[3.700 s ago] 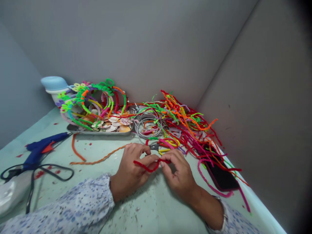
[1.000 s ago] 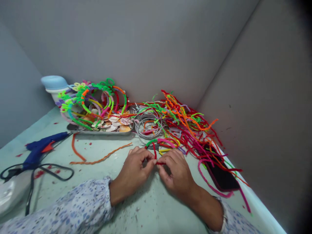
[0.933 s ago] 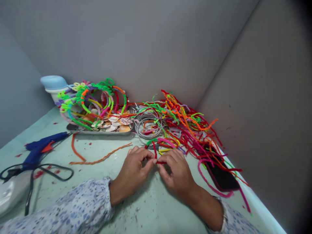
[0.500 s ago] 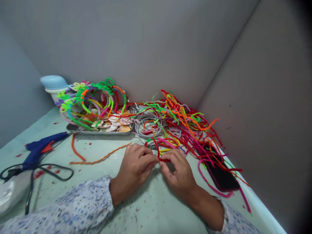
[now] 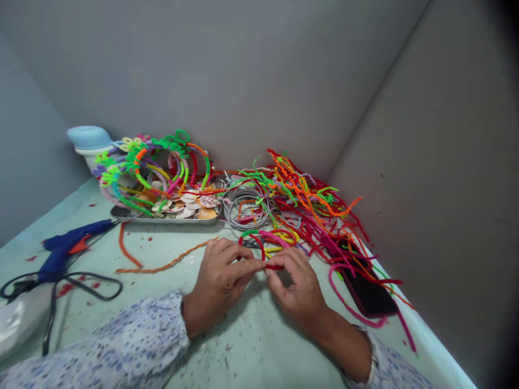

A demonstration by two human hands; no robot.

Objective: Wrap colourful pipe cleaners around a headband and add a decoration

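Leftmost, well apart from your grip, a shiny whitish object (image 5: 20,324), cut off by the view, lies on the table (image 5: 259,351). Above it lies a blue glue gun (image 5: 65,248), its black cord looped. Beyond, far to the left of your grip, stands a white bottle (image 5: 91,156) with a blue lid (image 5: 90,137); its contents are hidden. Next, a shallow metal tray (image 5: 166,220), left of and beyond your grip, is full of shells (image 5: 188,197), with fuzzy coloured hoops (image 5: 140,158) bunched over its left part. An orange stem (image 5: 162,269) reaches toward your left hand (image 5: 225,283). Your left fingertips pinch a red pipe cleaner (image 5: 263,250), which curves up beyond the grip. Just past your fingertips are scissors (image 5: 255,244), partly hidden, and a wire coil (image 5: 243,227). Your right hand (image 5: 300,283) pinches the same red piece right beside the left. Beyond it and to the right spreads a loose pile of pipe cleaners (image 5: 304,200), some crossing a dark phone (image 5: 371,292).
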